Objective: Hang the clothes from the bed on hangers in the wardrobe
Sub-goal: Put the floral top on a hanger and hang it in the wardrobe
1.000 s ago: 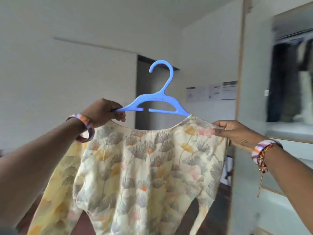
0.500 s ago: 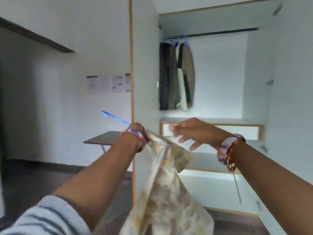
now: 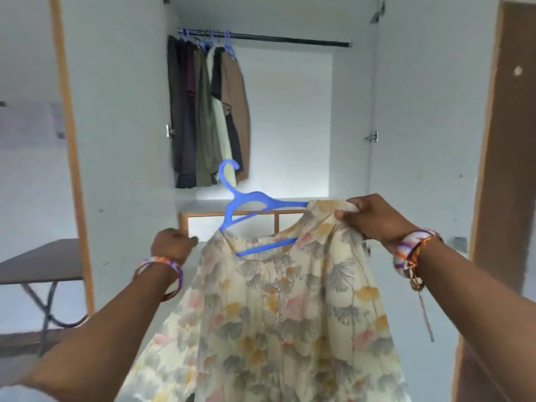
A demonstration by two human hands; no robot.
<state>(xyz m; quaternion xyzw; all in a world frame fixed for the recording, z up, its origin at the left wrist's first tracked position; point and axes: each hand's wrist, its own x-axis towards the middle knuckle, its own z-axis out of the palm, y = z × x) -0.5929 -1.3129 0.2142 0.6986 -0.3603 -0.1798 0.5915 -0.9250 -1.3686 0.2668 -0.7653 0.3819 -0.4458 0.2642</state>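
Floral top [image 3: 278, 300] on blue hanger [image 3: 246, 207], held at frame centre facing the open wardrobe [image 3: 406, 140].

Right hand [image 3: 377, 219]: fingers curled round the top's shoulder fabric at the hanger's right arm tip, firm pinch. Left hand [image 3: 174, 246]: fingers curled, just beside the top's left shoulder edge; can't tell if it grips cloth or nothing.

Hanger is tilted: long axis runs roughly 8 to 2 o'clock, hook [image 3: 229, 172] leaning toward 11. Left hanger arm looks tucked inside the neckline, right arm reaches the right-hand pinch.

Key relation: rail [image 3: 290, 40] sits at 12 o'clock, well above the hook. Hung garments [image 3: 208, 111] bunch at the rail's left end; bare rail lies to their right, nearer the right hand.

Judgement: level the hanger, take the hook neck, lift toward the bare stretch. Risk: top slips off the low left arm while tilted.
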